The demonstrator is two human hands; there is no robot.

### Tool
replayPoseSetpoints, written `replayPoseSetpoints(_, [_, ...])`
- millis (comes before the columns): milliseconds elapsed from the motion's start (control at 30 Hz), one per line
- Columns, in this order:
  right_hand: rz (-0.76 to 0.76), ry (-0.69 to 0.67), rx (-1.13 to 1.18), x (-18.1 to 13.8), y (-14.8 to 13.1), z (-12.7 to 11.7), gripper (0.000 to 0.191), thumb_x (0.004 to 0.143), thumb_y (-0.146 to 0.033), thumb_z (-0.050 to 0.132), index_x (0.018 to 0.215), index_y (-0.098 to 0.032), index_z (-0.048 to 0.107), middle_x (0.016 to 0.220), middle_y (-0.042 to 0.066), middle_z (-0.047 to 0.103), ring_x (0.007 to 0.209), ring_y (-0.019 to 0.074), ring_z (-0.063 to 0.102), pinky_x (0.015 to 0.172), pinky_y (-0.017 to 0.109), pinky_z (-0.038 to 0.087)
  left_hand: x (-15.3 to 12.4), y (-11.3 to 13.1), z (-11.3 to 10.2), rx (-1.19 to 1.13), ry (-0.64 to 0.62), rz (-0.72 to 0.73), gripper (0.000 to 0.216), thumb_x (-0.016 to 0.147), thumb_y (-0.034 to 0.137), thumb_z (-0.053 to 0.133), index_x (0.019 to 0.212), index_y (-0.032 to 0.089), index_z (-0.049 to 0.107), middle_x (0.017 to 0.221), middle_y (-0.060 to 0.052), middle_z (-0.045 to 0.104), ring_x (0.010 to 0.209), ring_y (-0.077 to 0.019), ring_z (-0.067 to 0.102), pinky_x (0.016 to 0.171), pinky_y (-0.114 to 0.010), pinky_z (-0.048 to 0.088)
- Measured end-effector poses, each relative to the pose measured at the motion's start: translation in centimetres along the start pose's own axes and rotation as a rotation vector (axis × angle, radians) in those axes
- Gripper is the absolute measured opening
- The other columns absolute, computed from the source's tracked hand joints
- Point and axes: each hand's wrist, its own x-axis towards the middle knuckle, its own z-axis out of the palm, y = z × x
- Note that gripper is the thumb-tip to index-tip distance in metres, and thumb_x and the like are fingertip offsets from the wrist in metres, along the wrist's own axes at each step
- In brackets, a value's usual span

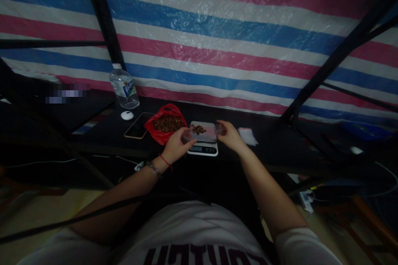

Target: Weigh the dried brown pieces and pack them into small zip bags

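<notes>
A clear plastic container point(209, 133) with a small heap of brown pieces point(199, 129) in it is over the kitchen scale point(203, 149). I cannot tell whether it rests on the scale or is held just above. My left hand point(178, 145) grips its left end, thumb along the near side. At the right end, my right hand point(229, 136) has its fingers closed on the container. The scale's display faces me, its digits too dim to read. Close beside my left hand lies an open red plastic bag point(161, 136) full of similar brown pieces point(168, 123).
Left of the red bag lie a phone point(137, 126) and a white mouse point(127, 115), with a large clear bottle point(124, 89) behind. A stack of small clear bags point(248, 136) lies right of my right hand. Black metal posts point(105, 25) frame the dark table point(273, 145); striped sheeting hangs behind.
</notes>
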Motion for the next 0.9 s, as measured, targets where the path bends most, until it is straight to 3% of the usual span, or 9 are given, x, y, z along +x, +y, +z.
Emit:
replayPoseSetpoints(133, [0.23, 0.036, -0.221, 0.4, 5.7, 0.2, 0.04, 0.068, -0.02, 0.063, 0.107, -0.015, 0.063, 0.094, 0.008, 0.065, 0.087, 0.019, 0.061, 0.082, 0.034, 0.049, 0.7, -1.1, -0.5, 0.008, 0.038, -0.039, 0.037, 0.077, 0.043, 0.062, 0.103, 0.017, 0.058, 0.096, -0.006, 0.067, 0.088, -0.0196, 0.064, 0.08, -0.033, 0.05])
replayPoseSetpoints(267, [0.23, 0.05, -0.306, 0.1, 7.0, -0.1, 0.053, 0.065, -0.027, 0.068, 0.116, -0.015, 0.059, 0.107, 0.011, 0.062, 0.101, 0.024, 0.058, 0.09, 0.038, 0.045, 1.0, -1.7, -0.8, -0.002, 0.061, -0.05, 0.035, 0.077, 0.042, 0.061, 0.102, 0.018, 0.059, 0.095, -0.005, 0.067, 0.087, -0.0188, 0.064, 0.081, -0.032, 0.05])
replayPoseSetpoints(333, [0.141, 0.125, -0.322, 0.5, 6.0, -0.5, 0.062, 0.065, -0.028, 0.068, 0.124, -0.015, 0.054, 0.12, 0.014, 0.056, 0.114, 0.0272, 0.051, 0.096, 0.042, 0.041, 1.0, -1.9, -0.9, -0.01, 0.066, -0.067, 0.034, 0.078, 0.042, 0.061, 0.101, 0.018, 0.059, 0.094, -0.005, 0.068, 0.087, -0.0188, 0.064, 0.08, -0.032, 0.051])
replayPoseSetpoints(433, [-0.02, 0.166, -0.266, 1.9, 3.4, -0.2, 0.046, 0.074, -0.026, 0.059, 0.12, -0.017, 0.058, 0.12, 0.013, 0.056, 0.116, 0.0253, 0.05, 0.1, 0.043, 0.038, 1.0, -2.1, -0.8, -0.016, 0.064, -0.088, 0.033, 0.078, 0.042, 0.06, 0.101, 0.018, 0.059, 0.094, -0.005, 0.068, 0.087, -0.0191, 0.065, 0.08, -0.032, 0.051])
replayPoseSetpoints(533, [-0.141, 0.004, -0.223, 3.9, 0.4, 1.5, 0.033, 0.082, -0.029, 0.053, 0.112, -0.018, 0.063, 0.113, 0.01, 0.061, 0.109, 0.0211, 0.054, 0.099, 0.038, 0.039, 0.9, -2.4, -0.6, -0.004, 0.055, -0.09, 0.034, 0.078, 0.042, 0.06, 0.101, 0.018, 0.059, 0.093, -0.005, 0.068, 0.086, -0.019, 0.065, 0.08, -0.032, 0.051])
replayPoseSetpoints(700, [-0.175, -0.286, -0.346, 6.4, -3.6, 5.9, 0.037, 0.086, -0.037, 0.053, 0.116, -0.017, 0.061, 0.12, 0.012, 0.059, 0.112, 0.022, 0.053, 0.096, 0.036, 0.04, 0.8, -2.7, -0.5, -0.008, 0.031, -0.063, 0.033, 0.079, 0.04, 0.059, 0.102, 0.017, 0.058, 0.092, -0.005, 0.068, 0.084, -0.0181, 0.065, 0.078, -0.032, 0.051])
replayPoseSetpoints(900, [-0.269, -0.466, -0.488, 7.2, -4.9, 7.7, 0.024, 0.087, -0.025, 0.05, 0.104, -0.017, 0.065, 0.109, 0.012, 0.064, 0.105, 0.0212, 0.057, 0.093, 0.032, 0.041, 0.8, -2.6, -0.6, 0.019, 0.025, -0.056, 0.032, 0.078, 0.039, 0.058, 0.102, 0.018, 0.059, 0.092, -0.005, 0.068, 0.084, -0.0184, 0.064, 0.078, -0.032, 0.051])
